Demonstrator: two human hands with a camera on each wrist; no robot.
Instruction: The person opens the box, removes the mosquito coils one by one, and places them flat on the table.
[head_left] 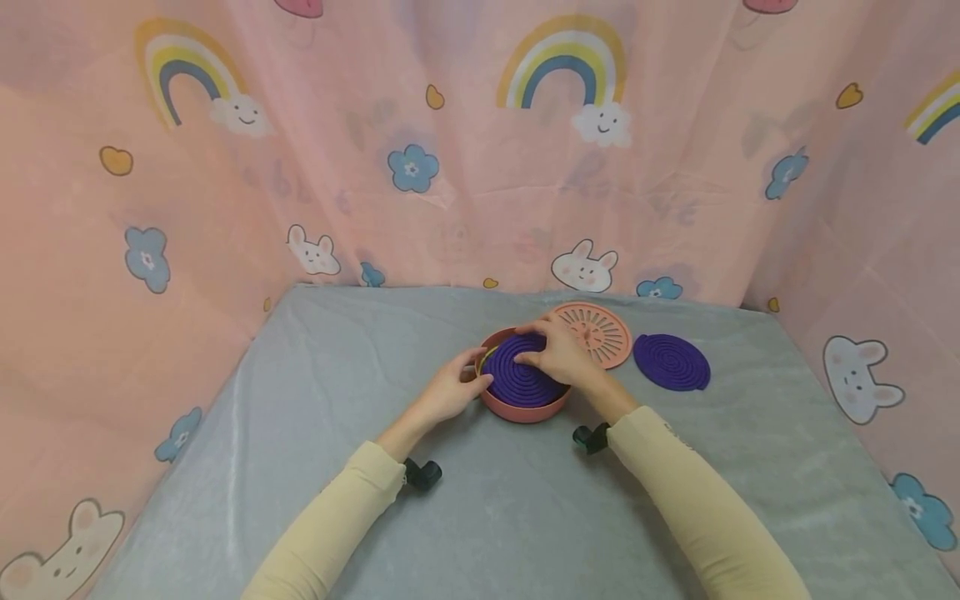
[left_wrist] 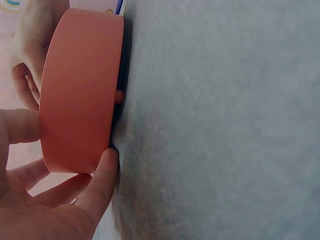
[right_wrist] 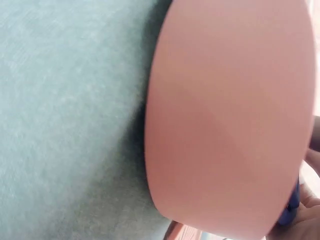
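A purple mosquito coil [head_left: 517, 385] sits tilted in the mouth of a round pink box [head_left: 523, 414], covering most of its inside. My right hand [head_left: 564, 357] reaches over the far right rim and pinches this coil between thumb and fingers. On the opposite side, my left hand [head_left: 450, 390] grips the box by its wall. The left wrist view shows the thumb by the upper rim and fingers under the lower edge of the box [left_wrist: 82, 95]. In the right wrist view the box wall [right_wrist: 230, 120] hides most of the right hand [right_wrist: 306, 220].
Behind the right hand lies a pink slotted lid [head_left: 617, 343], partly covered by that hand. A second purple coil [head_left: 671, 362] lies flat to its right. Grey cloth [head_left: 495, 517] covers the table, and a patterned pink curtain [head_left: 465, 225] stands along its back and sides.
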